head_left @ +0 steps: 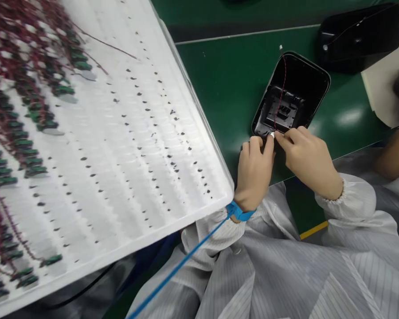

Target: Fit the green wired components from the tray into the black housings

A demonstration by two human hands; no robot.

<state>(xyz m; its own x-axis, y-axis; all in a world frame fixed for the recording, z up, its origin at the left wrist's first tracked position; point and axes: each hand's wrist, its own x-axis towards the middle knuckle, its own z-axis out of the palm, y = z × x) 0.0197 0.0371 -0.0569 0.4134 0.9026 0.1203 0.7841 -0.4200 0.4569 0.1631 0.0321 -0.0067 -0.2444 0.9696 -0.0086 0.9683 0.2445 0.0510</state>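
On the green bench [216, 66], just beside the white tray [199, 212], see the open black housing [307, 77], with a small whitish part [271, 134] at its near end. With the left hand [255, 170], fingers bent and tip of the index against the part; with the right hand [307, 155], fingers curled and tip of the index beside it; cannot tell whether gripped or merely pressed. Best done, probably, by steadying the housing, aligning the part first and pressing evenly from both sides. Guide the dark red wire [282, 95] loosely across the interior without trapping it, and spare the white connector [281, 47] just beyond the far rim from tugs.
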